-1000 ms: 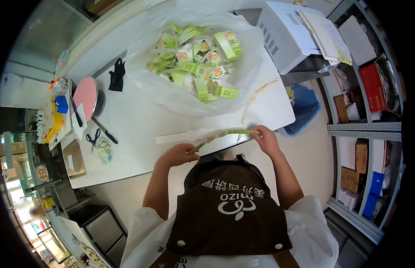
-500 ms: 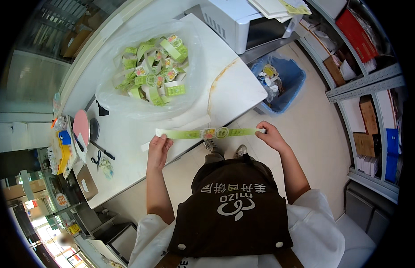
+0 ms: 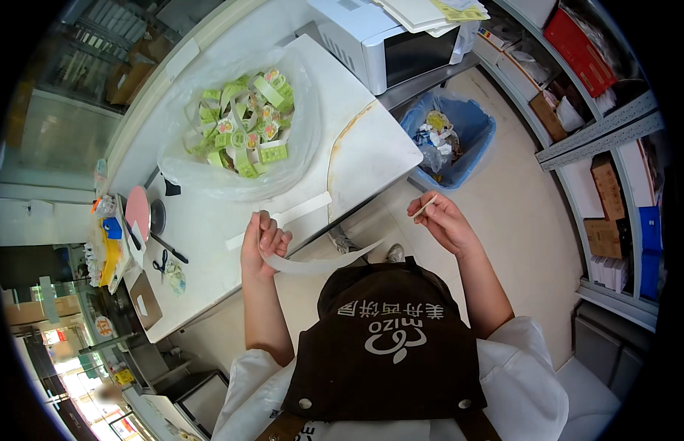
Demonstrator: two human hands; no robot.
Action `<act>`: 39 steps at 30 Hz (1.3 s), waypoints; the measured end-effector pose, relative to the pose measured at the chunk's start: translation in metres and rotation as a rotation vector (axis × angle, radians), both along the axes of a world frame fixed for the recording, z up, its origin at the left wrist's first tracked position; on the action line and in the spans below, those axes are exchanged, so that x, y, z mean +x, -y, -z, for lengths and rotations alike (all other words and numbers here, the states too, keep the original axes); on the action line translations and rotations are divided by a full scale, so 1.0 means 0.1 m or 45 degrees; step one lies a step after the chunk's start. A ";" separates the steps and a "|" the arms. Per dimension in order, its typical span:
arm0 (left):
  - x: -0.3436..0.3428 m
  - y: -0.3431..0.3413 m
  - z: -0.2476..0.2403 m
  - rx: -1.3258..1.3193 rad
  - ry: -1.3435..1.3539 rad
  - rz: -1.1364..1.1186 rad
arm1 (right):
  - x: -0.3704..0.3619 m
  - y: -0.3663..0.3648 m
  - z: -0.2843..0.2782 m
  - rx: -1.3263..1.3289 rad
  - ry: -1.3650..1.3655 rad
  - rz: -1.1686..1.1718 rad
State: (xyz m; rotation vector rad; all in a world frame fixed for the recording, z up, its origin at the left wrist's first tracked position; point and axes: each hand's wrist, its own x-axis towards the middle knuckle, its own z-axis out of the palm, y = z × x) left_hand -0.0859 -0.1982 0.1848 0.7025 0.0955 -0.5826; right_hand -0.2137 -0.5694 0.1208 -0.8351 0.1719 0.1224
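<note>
Worktable, white, at centre; clear plastic bag on it, heaped with green-and-white bands. Microwave oven beyond worktable's right end. Blue waste bin on floor just beside that end. Curved white strip bowing out past worktable's near edge. Flat white strip lying on worktable, near same edge. Left hand above that edge, fingers curled round one end of curved white strip. Right hand off worktable's near side, fingertips pinched narrow on small pale piece, kind unclear
</note>
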 end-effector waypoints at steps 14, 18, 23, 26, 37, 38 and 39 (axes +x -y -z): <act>-0.25 0.35 -0.75 1.047 0.520 0.138 | 0.14 -0.64 -0.79 -0.276 0.265 -0.519; -0.26 0.25 -0.73 0.999 0.567 0.115 | 0.22 -0.84 -0.88 -0.384 0.261 -0.478; -0.16 0.11 -0.74 1.018 0.545 0.105 | 0.40 -1.10 -0.95 -0.702 0.384 -0.406; -0.06 0.07 -0.78 1.054 0.529 0.123 | 0.56 -1.26 -1.03 -0.811 0.440 -0.362; 0.55 0.03 -0.83 1.283 0.719 0.201 | 1.17 -1.75 -1.31 -1.077 0.428 -0.162; 0.62 0.01 -0.84 1.311 0.753 0.197 | 1.24 -1.79 -1.32 -1.113 0.442 -0.144; 0.67 -0.03 -0.84 1.344 0.764 0.205 | 1.30 -1.84 -1.32 -1.145 0.454 -0.131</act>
